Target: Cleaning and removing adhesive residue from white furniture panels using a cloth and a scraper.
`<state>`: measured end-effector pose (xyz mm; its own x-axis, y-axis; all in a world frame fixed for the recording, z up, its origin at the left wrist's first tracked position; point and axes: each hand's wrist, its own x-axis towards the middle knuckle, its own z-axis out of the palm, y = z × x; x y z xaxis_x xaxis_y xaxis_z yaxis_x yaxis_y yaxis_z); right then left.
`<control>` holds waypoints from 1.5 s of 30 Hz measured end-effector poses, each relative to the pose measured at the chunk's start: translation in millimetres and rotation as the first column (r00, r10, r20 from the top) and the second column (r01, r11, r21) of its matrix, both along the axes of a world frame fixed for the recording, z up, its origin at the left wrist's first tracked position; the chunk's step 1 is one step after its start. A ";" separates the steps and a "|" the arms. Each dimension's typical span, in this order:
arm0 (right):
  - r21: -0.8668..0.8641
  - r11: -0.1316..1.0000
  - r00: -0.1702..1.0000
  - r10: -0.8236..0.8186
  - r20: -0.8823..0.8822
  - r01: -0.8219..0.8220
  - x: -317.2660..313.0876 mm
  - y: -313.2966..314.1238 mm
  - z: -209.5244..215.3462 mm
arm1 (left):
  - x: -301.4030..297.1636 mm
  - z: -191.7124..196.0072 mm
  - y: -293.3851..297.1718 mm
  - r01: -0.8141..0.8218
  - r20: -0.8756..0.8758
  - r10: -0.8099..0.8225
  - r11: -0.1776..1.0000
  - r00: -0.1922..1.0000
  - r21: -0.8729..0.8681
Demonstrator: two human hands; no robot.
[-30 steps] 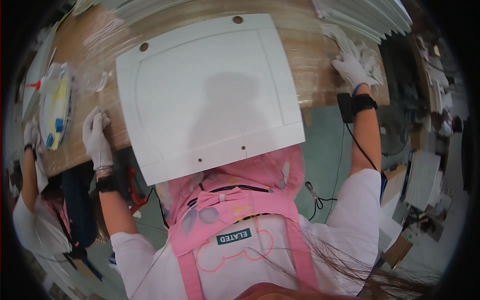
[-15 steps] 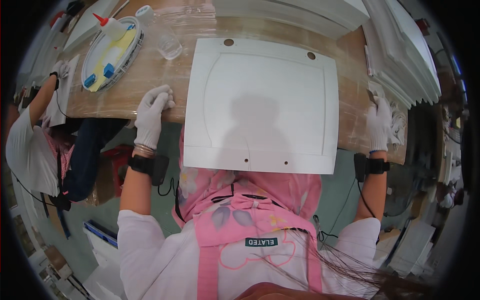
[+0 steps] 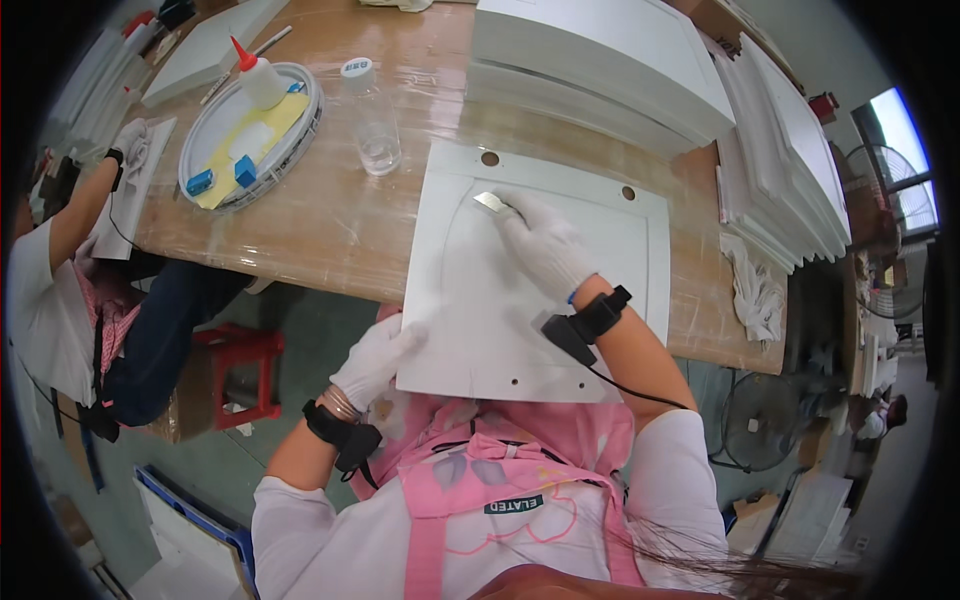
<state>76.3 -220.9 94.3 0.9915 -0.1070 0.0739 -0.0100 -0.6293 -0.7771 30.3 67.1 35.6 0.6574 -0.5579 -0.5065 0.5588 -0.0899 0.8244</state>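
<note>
Clasps a small metallic piece in the right hand over eleven o'clock on the white panel, mid-view. Lays the left hand at its eight o'clock edge; cannot tell if gripping. Looks under way; cannot judge the amount left.

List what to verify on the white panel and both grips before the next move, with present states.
1. Left grip at the left edge of the white panel: ok.
2. Left grip's fingers hooked beneath the panel: cannot tell, the underside is hidden.
3. Right grip holding the flat metal piece: ok.
4. Metal piece touching the panel's surface: cannot tell.
5. Panel fully on the table: not ok, its near part overhangs.
6. Clear bottle standing apart from the panel: ok.
</note>
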 end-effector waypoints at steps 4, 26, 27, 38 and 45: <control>-0.222 0.974 0.996 0.069 0.064 -0.053 23.0 20.2 -0.6 | -9.4 -1.4 16.0 0.135 -0.002 -0.135 0.990 0.991 -0.040; -0.415 0.909 0.996 0.069 0.065 -0.036 39.9 58.3 -22.4 | -1.7 -15.0 3.0 0.043 0.416 -0.057 0.998 0.908 0.044; -0.415 0.909 0.995 0.070 0.066 -0.036 38.4 58.0 -22.8 | -2.3 -17.9 3.0 0.050 0.454 -0.061 0.998 0.889 0.036; -0.427 0.902 0.992 0.101 0.077 -0.059 42.4 54.2 -28.8 | -3.1 -23.9 3.6 0.079 0.498 -0.087 0.996 0.863 0.038; -0.448 0.889 0.984 0.150 0.096 -0.092 43.5 55.1 -27.1 | -2.9 -17.7 0.3 0.027 0.466 -0.021 1.000 0.884 -0.006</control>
<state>119.8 -165.7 67.2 0.9743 0.0851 0.2084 0.1660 -0.8968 -0.4101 27.5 67.4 17.9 0.8022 -0.5809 -0.1379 0.1073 -0.0869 0.9904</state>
